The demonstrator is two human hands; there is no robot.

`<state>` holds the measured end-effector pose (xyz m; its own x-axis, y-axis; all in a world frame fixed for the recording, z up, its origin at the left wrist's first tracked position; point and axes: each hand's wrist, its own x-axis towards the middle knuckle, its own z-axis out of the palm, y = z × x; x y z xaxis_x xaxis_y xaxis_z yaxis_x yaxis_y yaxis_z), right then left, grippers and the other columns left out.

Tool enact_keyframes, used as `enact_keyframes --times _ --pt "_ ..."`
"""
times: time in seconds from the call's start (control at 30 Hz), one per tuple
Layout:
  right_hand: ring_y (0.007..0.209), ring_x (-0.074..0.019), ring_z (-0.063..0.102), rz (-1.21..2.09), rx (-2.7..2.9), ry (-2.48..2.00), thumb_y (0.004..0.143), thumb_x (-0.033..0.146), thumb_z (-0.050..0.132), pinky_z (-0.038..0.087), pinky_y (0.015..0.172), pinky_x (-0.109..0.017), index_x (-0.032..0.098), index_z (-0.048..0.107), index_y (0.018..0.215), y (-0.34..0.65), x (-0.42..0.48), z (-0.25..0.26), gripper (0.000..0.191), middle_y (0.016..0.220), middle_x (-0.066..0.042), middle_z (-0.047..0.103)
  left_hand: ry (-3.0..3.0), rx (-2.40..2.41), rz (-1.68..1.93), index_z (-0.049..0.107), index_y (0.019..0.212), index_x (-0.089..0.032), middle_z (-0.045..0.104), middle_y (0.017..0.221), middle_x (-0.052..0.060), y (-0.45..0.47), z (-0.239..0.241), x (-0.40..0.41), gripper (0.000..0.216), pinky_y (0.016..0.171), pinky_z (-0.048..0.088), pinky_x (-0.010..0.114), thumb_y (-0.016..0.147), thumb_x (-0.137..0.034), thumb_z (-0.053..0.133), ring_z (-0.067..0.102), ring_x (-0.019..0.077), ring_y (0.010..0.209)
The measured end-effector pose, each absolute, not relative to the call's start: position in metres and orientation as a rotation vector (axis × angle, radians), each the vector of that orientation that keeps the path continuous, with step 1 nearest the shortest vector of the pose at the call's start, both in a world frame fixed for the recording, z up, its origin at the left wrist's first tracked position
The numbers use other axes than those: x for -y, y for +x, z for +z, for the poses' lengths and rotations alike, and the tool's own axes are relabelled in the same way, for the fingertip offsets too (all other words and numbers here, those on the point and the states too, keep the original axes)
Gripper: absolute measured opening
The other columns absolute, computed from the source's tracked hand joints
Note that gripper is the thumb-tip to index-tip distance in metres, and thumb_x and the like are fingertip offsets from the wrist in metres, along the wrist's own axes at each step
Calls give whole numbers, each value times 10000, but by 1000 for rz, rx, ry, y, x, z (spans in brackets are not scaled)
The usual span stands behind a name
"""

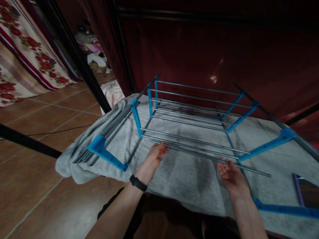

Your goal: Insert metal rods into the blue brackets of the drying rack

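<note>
Left edge of the grey blanket (184, 184): loose grey rods (81, 157) lie lengthwise beneath the left side frame (136, 118), which is fitted with blue moulded brackets. The fabric is soft, short-piled and rumpled, and hangs over that edge.

Near the blanket's front edge, the left hand (156, 154), a dark band (138, 183) at its wrist, has thumb and fingers closed about a slim metal rod (256, 171) near its left end. That end lies just beside a left bracket and does not appear seated.

Centre to back edge: straight, round crossbars (199, 124) with a dull metallic sheen span the two side frames.

Right of centre, the right hand (230, 174), palm upward, has the same rod lightly between thumb and curled fingers; its right end runs past the lower bar of the right side frame (266, 146).

Assessment: partly assembled. The rear brackets carry bars; the frontmost pair shows none.

Blanket's right front corner: a flat, glossy dark item with a purple rim (309, 192).
</note>
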<state>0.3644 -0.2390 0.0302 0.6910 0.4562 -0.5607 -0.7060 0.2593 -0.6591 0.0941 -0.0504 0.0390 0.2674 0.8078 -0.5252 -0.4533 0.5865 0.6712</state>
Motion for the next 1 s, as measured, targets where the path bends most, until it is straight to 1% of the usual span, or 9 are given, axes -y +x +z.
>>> enact_keyframes --times 0.1,0.27,0.47,0.6,0.77,0.9,1.0 --pt "804 -100 740 832 -264 -1023 1005 138 471 641 779 -239 185 661 855 356 234 29 247 842 -9 731 447 -944 852 616 773 -153 731 774 68 97 39 54 146 664 559 264 895 -130 693 707 156 654" --pt "799 -96 740 867 -233 -1007 994 139 504 635 812 -237 190 679 867 342 227 28 222 822 -3 743 470 -913 791 633 778 -149 720 747 67 102 37 61 129 733 570 293 890 -126 694 721 177 712" --pt "779 -109 739 937 -250 -1034 970 120 521 645 781 -247 177 677 824 328 218 30 221 812 -20 749 468 -847 739 641 796 -151 724 750 68 111 30 70 109 784 577 306 874 -137 717 730 186 739" --pt "775 -112 737 937 -277 -1040 969 110 504 650 777 -263 174 671 826 335 219 29 229 807 -20 743 438 -860 757 633 787 -152 716 734 62 116 30 70 120 777 581 311 883 -112 691 729 186 720" --pt "777 -98 730 874 -268 -1033 977 119 498 643 779 -246 180 656 858 358 232 25 207 825 -4 726 421 -896 789 631 790 -153 711 719 53 114 33 67 126 755 585 297 900 -106 670 720 172 689" --pt "778 -96 726 815 -278 -1062 987 126 472 643 744 -233 188 625 824 370 238 24 232 849 -4 711 429 -843 772 646 799 -150 726 754 62 113 33 72 107 778 592 303 886 -125 703 732 181 731" --pt "778 -99 723 792 -268 -1075 998 141 459 644 729 -230 193 621 828 369 238 24 240 857 -9 702 440 -808 745 674 826 -136 740 793 76 117 33 80 74 760 585 280 895 -122 696 734 174 756"
